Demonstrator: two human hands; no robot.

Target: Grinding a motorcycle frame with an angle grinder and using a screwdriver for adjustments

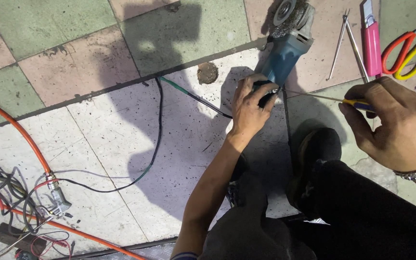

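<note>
- On the tiled floor, far centre, lies a blue angle grinder [285, 53], wire wheel pointing away.
- Left hand [250, 107] closes around its rear end.
- Right hand [400, 124] pinches a thin screwdriver [333, 98], tip at the housing.
- Looks heavy and rigid; best gripped by the body, clear of the bristly wheel.

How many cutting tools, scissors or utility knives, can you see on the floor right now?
2. A pink utility knife lies at the top right, beside the thin metal rods. Red-and-yellow-handled scissors lie right of it, partly cut off by the picture's edge; more may be hidden there.
</note>
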